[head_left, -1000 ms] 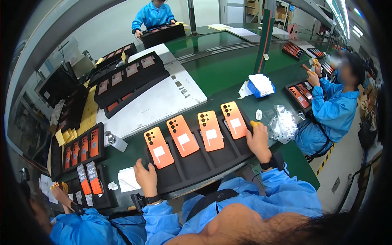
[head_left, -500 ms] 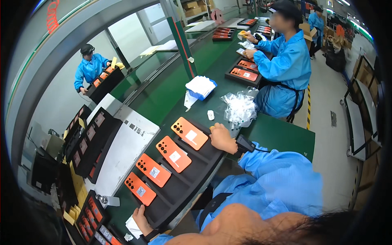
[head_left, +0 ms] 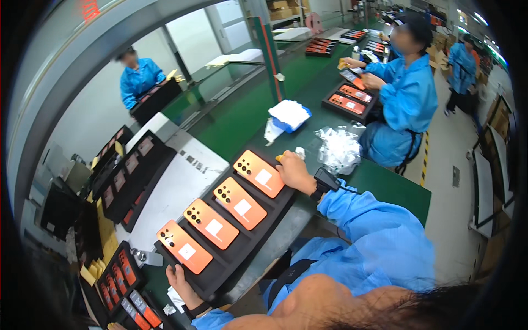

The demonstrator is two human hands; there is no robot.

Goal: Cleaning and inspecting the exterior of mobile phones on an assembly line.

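A black foam tray (head_left: pixel 250 246) carries a row of several orange phones (head_left: pixel 241 202), backs up, each with a white label. My left hand (head_left: pixel 184 289) grips the tray's left end, fingers curled over its edge beside the leftmost phone. At the tray's right end, my right hand (head_left: pixel 295 173) holds the edge close to the rightmost phone. A small yellow piece (head_left: pixel 279 158) shows at its fingertips; whether it is worn or held I cannot tell. The tray looks tilted, its underside hidden.
White wipes in a blue pack (head_left: pixel 290 115), a crumpled wipe (head_left: pixel 300 153) and a clear bag of white pieces (head_left: pixel 338 147) lie beyond the tray. A metal-topped bottle (head_left: pixel 147 257) stands left. Other phone trays (head_left: pixel 116 280) line the bench. A co-worker (head_left: pixel 407 88) sits right.
The tray with its phones has come up closer and tilted, both hands at its ends. My view has shifted. The seated co-worker now holds up a phone; another person walks nearer in the aisle.
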